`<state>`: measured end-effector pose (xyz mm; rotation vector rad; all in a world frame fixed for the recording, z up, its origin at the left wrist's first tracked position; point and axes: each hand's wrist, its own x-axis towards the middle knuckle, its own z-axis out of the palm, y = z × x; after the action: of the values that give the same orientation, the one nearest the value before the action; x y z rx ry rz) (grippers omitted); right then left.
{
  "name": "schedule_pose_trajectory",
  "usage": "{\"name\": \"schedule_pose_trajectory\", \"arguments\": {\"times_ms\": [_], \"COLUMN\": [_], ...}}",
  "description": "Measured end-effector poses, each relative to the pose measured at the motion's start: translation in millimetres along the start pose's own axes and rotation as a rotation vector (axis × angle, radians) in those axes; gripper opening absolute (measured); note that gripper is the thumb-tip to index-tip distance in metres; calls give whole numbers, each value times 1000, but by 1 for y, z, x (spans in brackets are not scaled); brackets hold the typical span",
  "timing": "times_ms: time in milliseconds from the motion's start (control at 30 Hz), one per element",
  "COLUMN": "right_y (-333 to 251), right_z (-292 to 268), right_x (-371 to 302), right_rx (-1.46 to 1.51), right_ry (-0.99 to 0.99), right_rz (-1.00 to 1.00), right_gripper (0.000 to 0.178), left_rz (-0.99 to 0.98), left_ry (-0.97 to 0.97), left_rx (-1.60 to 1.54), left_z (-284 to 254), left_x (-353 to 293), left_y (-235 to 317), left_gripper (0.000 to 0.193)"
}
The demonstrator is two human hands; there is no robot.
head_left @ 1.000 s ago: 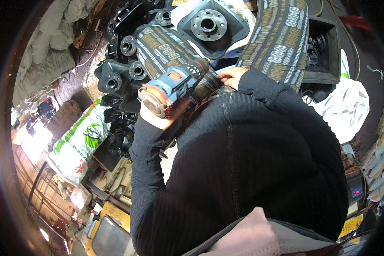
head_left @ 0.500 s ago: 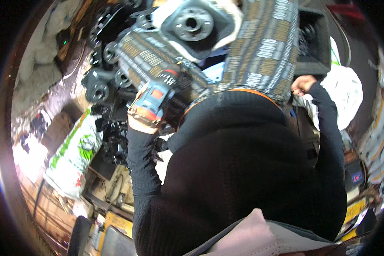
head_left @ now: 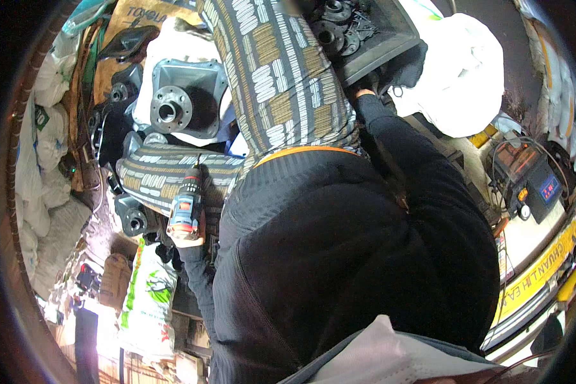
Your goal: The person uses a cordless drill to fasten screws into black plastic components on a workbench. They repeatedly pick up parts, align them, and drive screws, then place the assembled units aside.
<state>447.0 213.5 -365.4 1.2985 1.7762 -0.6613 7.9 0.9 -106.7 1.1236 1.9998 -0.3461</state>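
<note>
**Cordless drill [head_left: 187, 210] Held Clear of Metal Housing [head_left: 205, 102]**

The left hand's [head_left: 191, 241] grip wraps the blue-and-red tool over a patterned trouser leg [head_left: 153, 169]; the right hand's [head_left: 365, 93] grip, hidden beside a black bin [head_left: 384, 54], cannot be told. A round, holed flange [head_left: 171, 110] already sits within the square, rimmed housing; whether fastening is done or left is unclear.

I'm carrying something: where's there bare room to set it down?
Bare-looking: dark floor between the white sack and grey stack; a pale patch between the black box and yellow strip. Crowded: the bin of metal parts, and black castings left of the drill.
</note>
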Motion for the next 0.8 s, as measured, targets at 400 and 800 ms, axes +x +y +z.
{"name": "schedule_pose_trajectory", "arguments": {"times_ms": [400,800], "right_y": [-14,39], "right_z": [30,29], "right_x": [40,24], "right_rx": [136,984], "right_ry": [-13,-107], "right_rz": [190,20], "right_gripper": [26,29], "left_rz": [47,90], "left_ry": [211,301], "left_rx": [-196,-254], "left_z": [37,47], "left_x": [-11,-10], "left_y": [-57,-73], "left_gripper": [45,52]}}
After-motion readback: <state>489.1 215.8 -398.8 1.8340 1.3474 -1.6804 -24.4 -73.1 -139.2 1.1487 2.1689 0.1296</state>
